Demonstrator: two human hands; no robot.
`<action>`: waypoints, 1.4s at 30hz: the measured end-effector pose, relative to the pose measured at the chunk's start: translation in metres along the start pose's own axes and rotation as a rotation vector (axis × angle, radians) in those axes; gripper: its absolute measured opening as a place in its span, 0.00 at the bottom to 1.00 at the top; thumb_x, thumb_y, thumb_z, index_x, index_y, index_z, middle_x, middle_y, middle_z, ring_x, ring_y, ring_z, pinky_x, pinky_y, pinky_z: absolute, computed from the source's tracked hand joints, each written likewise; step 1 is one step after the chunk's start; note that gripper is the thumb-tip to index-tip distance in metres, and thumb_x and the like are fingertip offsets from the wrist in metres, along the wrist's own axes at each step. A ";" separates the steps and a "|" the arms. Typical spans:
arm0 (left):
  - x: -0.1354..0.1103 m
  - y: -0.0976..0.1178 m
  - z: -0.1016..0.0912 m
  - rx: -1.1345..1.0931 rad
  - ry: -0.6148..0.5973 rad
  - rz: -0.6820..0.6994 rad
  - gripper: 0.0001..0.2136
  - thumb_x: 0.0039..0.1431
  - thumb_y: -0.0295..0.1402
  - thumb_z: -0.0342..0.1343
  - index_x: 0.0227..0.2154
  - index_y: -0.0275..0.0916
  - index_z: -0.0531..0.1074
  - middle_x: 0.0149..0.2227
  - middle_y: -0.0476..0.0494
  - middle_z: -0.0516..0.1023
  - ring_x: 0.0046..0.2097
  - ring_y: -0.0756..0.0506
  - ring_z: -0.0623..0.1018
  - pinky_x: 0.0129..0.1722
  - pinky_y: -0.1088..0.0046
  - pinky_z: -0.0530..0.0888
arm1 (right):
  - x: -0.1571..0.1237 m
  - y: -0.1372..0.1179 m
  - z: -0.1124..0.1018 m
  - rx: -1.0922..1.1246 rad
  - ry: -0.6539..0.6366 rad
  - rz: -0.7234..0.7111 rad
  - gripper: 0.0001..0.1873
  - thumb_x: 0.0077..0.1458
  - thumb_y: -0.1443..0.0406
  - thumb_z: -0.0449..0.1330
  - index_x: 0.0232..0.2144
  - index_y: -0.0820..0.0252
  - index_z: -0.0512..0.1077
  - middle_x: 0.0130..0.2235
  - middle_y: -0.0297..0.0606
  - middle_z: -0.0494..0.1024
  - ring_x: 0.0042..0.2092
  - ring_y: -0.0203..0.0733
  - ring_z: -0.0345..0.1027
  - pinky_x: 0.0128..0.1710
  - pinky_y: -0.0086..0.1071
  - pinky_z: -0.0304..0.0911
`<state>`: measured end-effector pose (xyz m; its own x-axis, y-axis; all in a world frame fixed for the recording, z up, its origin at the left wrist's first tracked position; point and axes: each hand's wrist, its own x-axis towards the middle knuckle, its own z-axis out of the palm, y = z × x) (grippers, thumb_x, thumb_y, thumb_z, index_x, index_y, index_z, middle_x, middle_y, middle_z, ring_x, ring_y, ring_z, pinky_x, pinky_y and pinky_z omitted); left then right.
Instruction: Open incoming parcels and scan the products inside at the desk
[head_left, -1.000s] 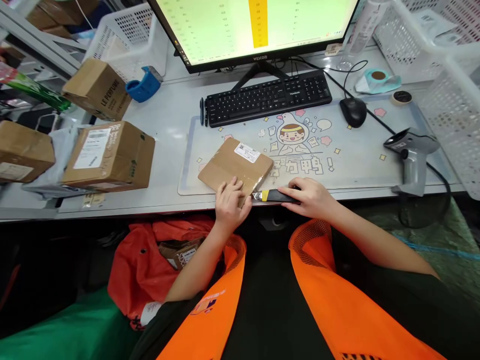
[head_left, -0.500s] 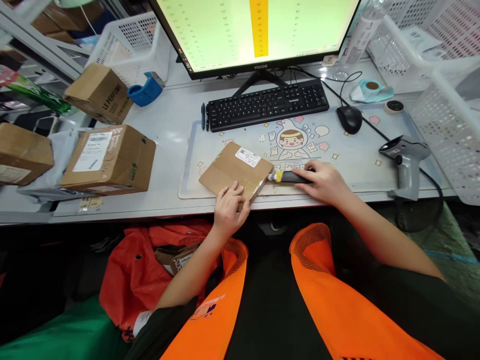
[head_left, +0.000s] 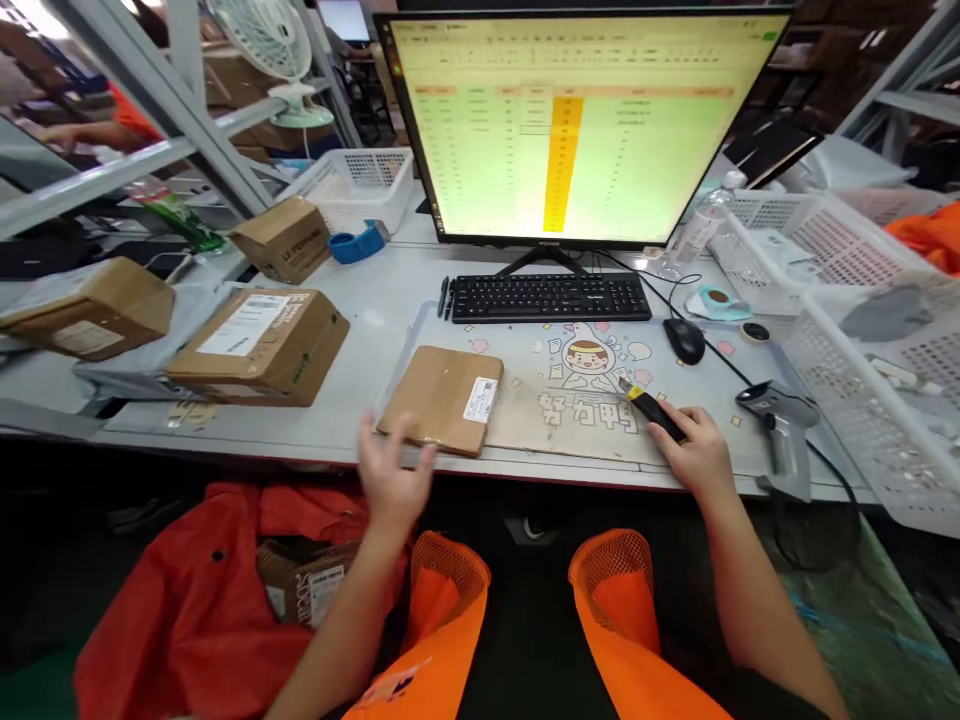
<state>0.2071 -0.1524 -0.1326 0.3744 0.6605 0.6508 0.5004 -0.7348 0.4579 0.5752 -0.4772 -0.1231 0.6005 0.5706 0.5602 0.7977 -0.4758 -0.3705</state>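
Note:
A flat brown cardboard box (head_left: 435, 398) with a white label lies on the cartoon desk mat (head_left: 525, 437). My left hand (head_left: 395, 475), slightly blurred, is at the box's near left corner with its fingers spread; whether it touches the cardboard I cannot tell. To the right, my right hand (head_left: 696, 450) is wrapped round a black and yellow utility knife (head_left: 654, 411). The knife's blade end points up and left over the mat, apart from the box.
Taped cartons (head_left: 259, 345) stand on the left. Behind the mat are a keyboard (head_left: 551, 298), a mouse (head_left: 684, 341) and a monitor (head_left: 570, 130). A barcode scanner (head_left: 784, 440) and white baskets (head_left: 862, 420) are at the right. A red bag (head_left: 180, 600) lies below the desk.
The knife has moved right, away from the box edge, in my right hand. The box has turned and shifted left; my left hand has lifted and spread its fingers. The view has tipped upward.

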 end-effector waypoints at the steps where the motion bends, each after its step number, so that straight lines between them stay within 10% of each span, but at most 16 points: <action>1: -0.004 0.017 0.007 -0.002 -0.086 0.007 0.25 0.61 0.44 0.67 0.58 0.38 0.76 0.76 0.22 0.51 0.76 0.17 0.53 0.69 0.28 0.62 | 0.000 0.000 0.000 0.001 0.006 0.003 0.25 0.66 0.49 0.61 0.56 0.56 0.81 0.43 0.44 0.78 0.41 0.50 0.76 0.44 0.44 0.75; 4: -0.009 0.060 0.029 0.040 -0.142 -0.004 0.37 0.52 0.53 0.73 0.59 0.36 0.74 0.77 0.19 0.46 0.76 0.10 0.39 0.66 0.19 0.57 | 0.000 0.002 -0.002 -0.007 -0.006 0.003 0.25 0.66 0.48 0.62 0.56 0.54 0.81 0.43 0.45 0.77 0.42 0.52 0.76 0.45 0.47 0.75; 7: -0.002 0.069 0.040 -0.010 -0.079 0.030 0.29 0.57 0.51 0.69 0.53 0.34 0.74 0.69 0.18 0.65 0.77 0.16 0.49 0.68 0.25 0.62 | 0.000 0.003 -0.005 -0.009 -0.021 -0.010 0.24 0.66 0.49 0.62 0.57 0.53 0.81 0.42 0.44 0.77 0.41 0.53 0.76 0.44 0.48 0.76; 12: 0.019 0.006 0.019 -0.281 -0.243 0.187 0.09 0.70 0.37 0.55 0.45 0.40 0.76 0.63 0.31 0.77 0.72 0.34 0.70 0.68 0.46 0.73 | 0.000 0.003 -0.010 0.032 -0.025 -0.074 0.22 0.66 0.53 0.62 0.59 0.49 0.79 0.41 0.44 0.76 0.40 0.55 0.76 0.42 0.50 0.76; 17: 0.031 -0.053 -0.002 -0.061 0.039 -0.112 0.16 0.70 0.42 0.51 0.43 0.37 0.80 0.58 0.29 0.81 0.63 0.30 0.78 0.65 0.38 0.73 | 0.002 0.002 -0.009 0.046 -0.026 -0.108 0.22 0.66 0.54 0.62 0.60 0.47 0.78 0.41 0.44 0.76 0.40 0.56 0.76 0.42 0.52 0.77; 21: 0.041 -0.026 0.017 -0.050 -0.091 -0.110 0.25 0.68 0.46 0.57 0.61 0.37 0.75 0.62 0.30 0.78 0.62 0.32 0.78 0.64 0.48 0.76 | 0.005 -0.019 -0.005 0.085 -0.047 -0.167 0.22 0.65 0.54 0.63 0.59 0.50 0.79 0.43 0.46 0.77 0.41 0.55 0.77 0.43 0.51 0.78; 27: 0.101 0.013 0.056 -0.186 -0.626 0.177 0.24 0.69 0.46 0.53 0.63 0.43 0.75 0.70 0.35 0.69 0.74 0.31 0.64 0.71 0.43 0.66 | 0.000 -0.080 -0.010 0.225 -0.269 -0.339 0.21 0.66 0.56 0.63 0.58 0.50 0.80 0.44 0.45 0.79 0.44 0.51 0.77 0.44 0.46 0.79; 30: 0.107 0.035 0.055 -0.183 -0.565 0.302 0.19 0.69 0.42 0.54 0.57 0.42 0.79 0.72 0.35 0.67 0.76 0.30 0.59 0.72 0.38 0.62 | -0.008 -0.097 -0.011 0.228 -0.320 -0.383 0.21 0.66 0.55 0.64 0.58 0.49 0.80 0.45 0.45 0.79 0.43 0.49 0.78 0.43 0.44 0.79; 35: 0.052 0.080 0.040 -0.254 -0.516 0.442 0.27 0.65 0.42 0.60 0.64 0.39 0.71 0.68 0.31 0.72 0.70 0.33 0.71 0.69 0.48 0.70 | -0.022 -0.106 -0.001 0.158 -0.331 -0.371 0.20 0.68 0.55 0.64 0.58 0.52 0.80 0.44 0.46 0.79 0.42 0.48 0.77 0.43 0.42 0.78; 42: 0.023 0.086 0.058 -0.212 -0.333 0.464 0.14 0.66 0.35 0.57 0.51 0.37 0.75 0.57 0.28 0.81 0.65 0.32 0.77 0.67 0.47 0.71 | -0.018 -0.107 0.010 0.126 -0.306 -0.360 0.20 0.69 0.55 0.62 0.57 0.56 0.80 0.45 0.47 0.79 0.42 0.47 0.75 0.43 0.41 0.76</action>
<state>0.3035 -0.1911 -0.1133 0.7572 0.2517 0.6028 0.0729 -0.9496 0.3050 0.4795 -0.4297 -0.1003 0.2588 0.8635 0.4328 0.9469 -0.1382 -0.2904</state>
